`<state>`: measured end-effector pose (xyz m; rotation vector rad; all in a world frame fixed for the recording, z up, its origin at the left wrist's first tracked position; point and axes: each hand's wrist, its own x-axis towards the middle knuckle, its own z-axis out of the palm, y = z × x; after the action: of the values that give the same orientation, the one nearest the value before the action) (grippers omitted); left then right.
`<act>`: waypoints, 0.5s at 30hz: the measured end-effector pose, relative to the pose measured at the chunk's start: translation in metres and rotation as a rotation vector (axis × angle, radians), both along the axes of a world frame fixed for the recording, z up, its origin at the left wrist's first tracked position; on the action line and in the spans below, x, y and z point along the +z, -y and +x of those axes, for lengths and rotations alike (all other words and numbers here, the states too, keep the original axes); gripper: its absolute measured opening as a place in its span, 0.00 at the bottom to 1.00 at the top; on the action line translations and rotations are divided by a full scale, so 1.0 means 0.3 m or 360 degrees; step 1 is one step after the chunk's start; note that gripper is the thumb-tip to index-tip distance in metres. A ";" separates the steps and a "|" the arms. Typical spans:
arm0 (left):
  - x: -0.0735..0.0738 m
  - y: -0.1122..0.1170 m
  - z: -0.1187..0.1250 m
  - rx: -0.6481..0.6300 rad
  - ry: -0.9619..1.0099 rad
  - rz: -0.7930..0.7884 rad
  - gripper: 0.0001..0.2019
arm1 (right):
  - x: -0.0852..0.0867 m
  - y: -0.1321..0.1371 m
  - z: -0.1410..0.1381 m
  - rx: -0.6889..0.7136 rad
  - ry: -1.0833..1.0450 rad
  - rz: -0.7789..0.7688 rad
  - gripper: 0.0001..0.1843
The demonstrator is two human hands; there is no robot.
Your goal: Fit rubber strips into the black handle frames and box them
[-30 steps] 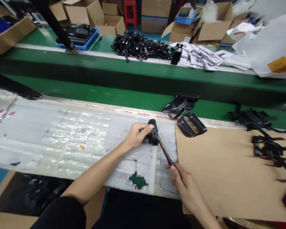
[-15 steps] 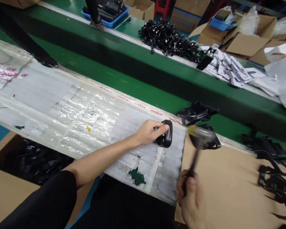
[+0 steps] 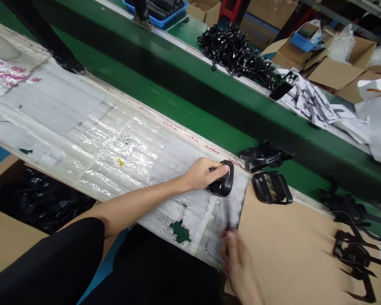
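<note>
Right at the front edge of the plastic-covered work board [image 3: 82, 144], the left hand [image 3: 201, 174] curls closed around a black moulded part [image 3: 225, 185], thumb and fingers wrapped over it as it sits on the board. The right hand [image 3: 238, 262] is blurred, its fingers drawn together on a thin dark handle [image 3: 229, 220], the tip too smeared to make out. A green paint smear [image 3: 180, 231] lies just left of that hand. Beside the board, a cardboard sheet [image 3: 288, 254] carries scattered black pieces [image 3: 355, 252] and a black rectangular frame [image 3: 271, 187] near its edge, with another black part [image 3: 262, 156] just beyond. Below left sits an open box of black parts [image 3: 34, 199]. Farther off, across a green bench [image 3: 165, 101], lie a heap of black cords [image 3: 236, 55] and paper slips [image 3: 314, 103] — then a blue tray [image 3: 154, 10] and cardboard boxes [image 3: 333, 72].
</note>
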<state>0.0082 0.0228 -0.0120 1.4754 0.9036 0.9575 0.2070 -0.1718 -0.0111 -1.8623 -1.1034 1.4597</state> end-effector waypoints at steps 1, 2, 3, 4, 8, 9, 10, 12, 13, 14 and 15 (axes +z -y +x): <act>-0.002 -0.001 0.000 0.0007 0.0016 -0.0004 0.26 | -0.004 -0.004 0.001 0.0071 0.0043 -0.0136 0.31; -0.004 -0.005 -0.001 0.0007 0.0049 -0.0026 0.26 | -0.004 -0.010 0.006 0.0075 0.0053 -0.0239 0.31; -0.008 -0.012 -0.002 -0.0001 0.0108 -0.0082 0.27 | 0.001 -0.017 0.014 0.0025 0.0034 -0.0293 0.31; -0.012 -0.021 -0.004 -0.0020 0.0195 -0.0183 0.27 | 0.008 -0.023 0.024 -0.0006 -0.0008 -0.0323 0.32; -0.020 -0.075 -0.027 -0.0062 0.0687 -0.0841 0.27 | 0.040 -0.035 0.052 -0.0195 -0.0214 -0.0249 0.30; -0.018 -0.084 -0.035 -0.0087 0.0799 -0.0982 0.28 | 0.043 -0.039 0.053 -0.0252 -0.0241 -0.0188 0.29; -0.013 -0.091 -0.042 -0.0128 0.0893 -0.1085 0.29 | 0.045 -0.046 0.052 -0.0303 -0.0250 -0.0111 0.28; 0.001 -0.090 -0.051 -0.0266 0.1021 -0.1210 0.32 | 0.045 -0.071 0.043 -0.0372 -0.0244 0.0052 0.26; 0.008 -0.083 -0.052 -0.0344 0.1057 -0.1249 0.33 | 0.046 -0.090 0.036 -0.0389 -0.0256 0.0129 0.25; 0.015 -0.073 -0.051 -0.0425 0.1076 -0.1280 0.34 | 0.047 -0.113 0.026 -0.0396 -0.0289 0.0195 0.24; 0.021 -0.062 -0.048 -0.0499 0.1086 -0.1305 0.35 | 0.048 -0.139 0.014 -0.0396 -0.0346 0.0255 0.24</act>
<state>-0.0062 0.0413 -0.0057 0.5002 0.4370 0.6535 0.2111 -0.1302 0.0034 -1.6217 -0.8267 1.3509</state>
